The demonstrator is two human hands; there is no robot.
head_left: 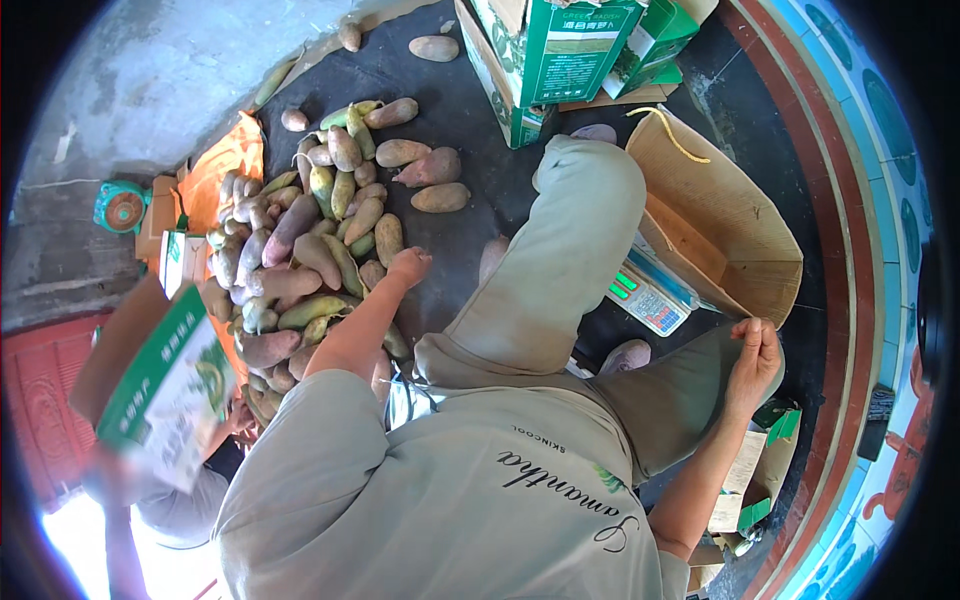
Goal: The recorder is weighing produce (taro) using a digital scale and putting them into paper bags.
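Note:
My left hand [408, 268] is closed at the right edge of a big pile of muddy radishes [318, 254], green, tan and purplish. Its fingers curl out of sight, so I cannot make out what they hold, if anything. Several radishes, such as a tan one [440, 197], lie loose on the dark ground sheet just beyond it. Over my bent right knee, my right hand [752, 362] is closed with fingers curled together near the lower corner of an open cardboard box [735, 215]. Whether it grips anything is hidden. Inside or against that box stands a digital scale [648, 303].
Green printed cartons [575, 55] stand at the far side. A yellow rope [672, 136] hangs on the box. At left, another person [185, 508] is beside a green-and-white carton [170, 385]. An orange sheet [236, 155] and a small teal fan [122, 207] lie beyond the pile.

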